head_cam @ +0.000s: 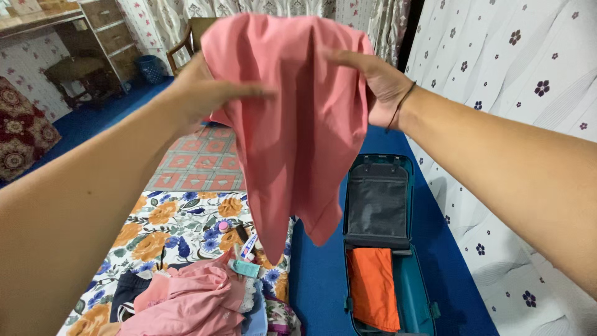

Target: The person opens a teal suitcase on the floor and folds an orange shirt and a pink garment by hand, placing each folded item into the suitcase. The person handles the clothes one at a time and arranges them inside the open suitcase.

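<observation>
I hold a pink garment (292, 124) up in front of me with both hands. My left hand (202, 90) grips its upper left edge and my right hand (376, 81), with a dark band at the wrist, grips its upper right edge. The cloth hangs down loosely, its lower corners dangling above the bed and the floor. Below it, an open teal suitcase (423, 292) lies on the blue floor with a folded orange cloth (373, 286) inside.
A floral bedsheet (177, 218) covers the bed at lower left, with a pile of pink and dark clothes (186, 298) and small toiletry items (239, 239). A white flowered cloth (516, 93) hangs at right. A wooden desk (93, 31), chair and patterned rug (202, 158) lie beyond.
</observation>
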